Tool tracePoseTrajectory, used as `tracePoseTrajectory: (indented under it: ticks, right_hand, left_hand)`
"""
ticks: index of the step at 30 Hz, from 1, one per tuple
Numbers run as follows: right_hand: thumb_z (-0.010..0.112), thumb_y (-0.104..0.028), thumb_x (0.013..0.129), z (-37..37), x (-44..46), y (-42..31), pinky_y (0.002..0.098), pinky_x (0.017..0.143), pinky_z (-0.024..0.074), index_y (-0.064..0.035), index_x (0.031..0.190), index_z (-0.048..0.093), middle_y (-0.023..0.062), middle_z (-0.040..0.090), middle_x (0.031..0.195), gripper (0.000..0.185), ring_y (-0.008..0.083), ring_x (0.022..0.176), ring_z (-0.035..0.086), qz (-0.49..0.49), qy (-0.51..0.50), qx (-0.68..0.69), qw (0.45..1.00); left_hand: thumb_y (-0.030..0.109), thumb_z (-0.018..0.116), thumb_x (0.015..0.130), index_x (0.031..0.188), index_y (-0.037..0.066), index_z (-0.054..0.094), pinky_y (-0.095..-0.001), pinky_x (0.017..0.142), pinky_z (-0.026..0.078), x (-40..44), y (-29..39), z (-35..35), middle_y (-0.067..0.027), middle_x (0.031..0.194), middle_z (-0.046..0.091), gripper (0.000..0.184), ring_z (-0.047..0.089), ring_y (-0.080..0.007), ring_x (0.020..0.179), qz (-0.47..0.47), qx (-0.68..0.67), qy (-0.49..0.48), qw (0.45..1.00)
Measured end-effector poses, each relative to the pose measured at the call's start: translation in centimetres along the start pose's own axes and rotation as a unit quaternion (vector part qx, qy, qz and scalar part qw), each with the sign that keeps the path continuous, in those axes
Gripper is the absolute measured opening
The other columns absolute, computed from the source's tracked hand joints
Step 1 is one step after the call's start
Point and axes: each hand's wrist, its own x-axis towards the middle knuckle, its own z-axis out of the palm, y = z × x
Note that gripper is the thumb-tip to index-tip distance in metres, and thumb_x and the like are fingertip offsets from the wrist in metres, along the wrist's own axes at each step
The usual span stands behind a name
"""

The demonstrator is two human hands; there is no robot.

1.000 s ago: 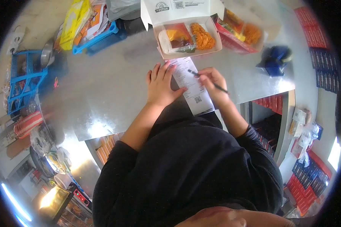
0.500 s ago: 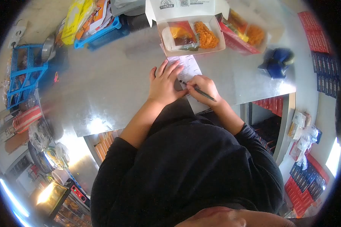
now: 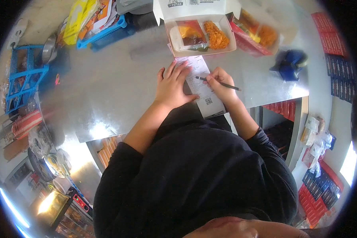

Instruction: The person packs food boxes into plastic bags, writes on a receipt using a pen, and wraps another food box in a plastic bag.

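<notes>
- From where I stood, the receipt [image 3: 203, 92] lay on the tabletop [image 3: 107, 87] between the hands, its long axis running away from the person, the near end angled a little rightward.
- Left of the receipt, the left hand [image 3: 174, 85] was spread flat, fingertips over its far left edge, gripping nothing.
- On the receipt's right side, the right hand [image 3: 222, 85] had its fingers closed around a pen [image 3: 229, 85].
- The pen slanted across the receipt, its tip leftward over the print; I couldn't tell whether it touched.
- Just beyond the receipt's far end sat an open food box [image 3: 204, 52].
</notes>
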Motion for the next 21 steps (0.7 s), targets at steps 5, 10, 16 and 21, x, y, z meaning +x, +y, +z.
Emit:
tracePoseTrajectory:
  ticks: [5,10,16,21]
  right_hand:
    - [0.062,-0.011,0.076,0.6,-0.5,-0.4,0.0300,0.054,0.0440,-0.0030,0.072,0.051,0.0117,0.057,0.064,0.014,0.0192,0.058,0.057,-0.142,-0.025,-0.209,0.967]
    - [0.063,-0.012,0.075,0.6,-0.3,-0.6,0.0310,0.054,0.0439,-0.0039,0.071,0.052,0.0116,0.056,0.063,0.014,0.0222,0.057,0.056,-0.039,0.054,-0.210,0.975]
    - [0.061,-0.010,0.076,-0.1,-0.5,-2.1,0.0315,0.053,0.0424,-0.0040,0.069,0.052,0.0115,0.053,0.062,0.013,0.0223,0.055,0.053,-0.058,0.000,-0.215,0.975]
    - [0.062,-0.011,0.077,-1.2,-0.9,-2.1,0.0308,0.055,0.0436,-0.0036,0.073,0.053,0.0086,0.057,0.066,0.012,0.0182,0.058,0.055,-0.121,-0.086,-0.275,0.950]
  left_hand:
    - [0.046,0.077,0.048,0.119,0.014,0.045,-0.0528,0.098,0.020,0.1,0.1,-0.1,-0.0004,0.131,0.038,0.084,0.028,-0.0246,0.126,0.005,0.005,-0.006,1.000]
    - [0.045,0.077,0.048,0.121,0.014,0.043,-0.0523,0.098,0.020,0.1,-0.1,-0.1,-0.0005,0.131,0.038,0.086,0.027,-0.0241,0.127,0.010,-0.001,-0.009,1.000]
    - [0.045,0.077,0.048,0.120,0.014,0.044,-0.0519,0.099,0.020,0.1,-0.1,-0.1,-0.0006,0.131,0.038,0.085,0.027,-0.0232,0.127,0.003,-0.006,-0.009,1.000]
    - [0.046,0.077,0.048,0.120,0.014,0.045,-0.0510,0.098,0.021,-0.1,-0.2,0.0,-0.0014,0.130,0.040,0.085,0.030,-0.0247,0.125,0.012,0.004,-0.001,1.000]
